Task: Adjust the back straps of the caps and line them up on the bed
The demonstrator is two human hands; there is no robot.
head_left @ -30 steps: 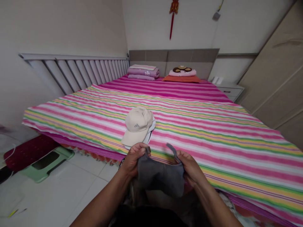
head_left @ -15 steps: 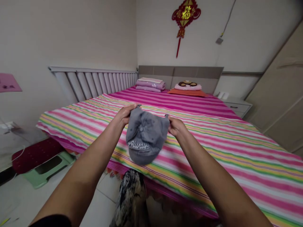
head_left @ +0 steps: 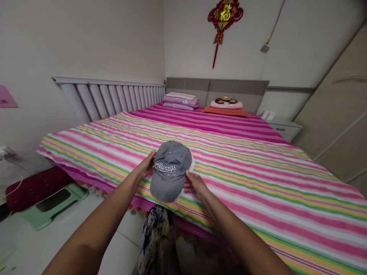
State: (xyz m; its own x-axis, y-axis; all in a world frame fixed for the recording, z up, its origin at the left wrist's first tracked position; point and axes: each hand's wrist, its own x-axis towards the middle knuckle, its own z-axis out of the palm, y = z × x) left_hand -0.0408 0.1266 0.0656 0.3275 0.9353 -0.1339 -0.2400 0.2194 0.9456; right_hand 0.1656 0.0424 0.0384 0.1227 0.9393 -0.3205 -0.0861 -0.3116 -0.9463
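head view: grey cap [head_left: 172,156] reading "always" in white; right hand [head_left: 197,184] pinching it, left hand [head_left: 147,165], hold unclear.

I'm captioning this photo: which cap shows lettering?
The grey cap on top, with "Always" across its front. The white cap beneath it shows only plain edges.

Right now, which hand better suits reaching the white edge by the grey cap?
Probably the right hand: the white edge shows on its side of the grey cap; the left hand is opposite.

The cap [head_left: 172,181] is grey with white lettering [head_left: 165,168].
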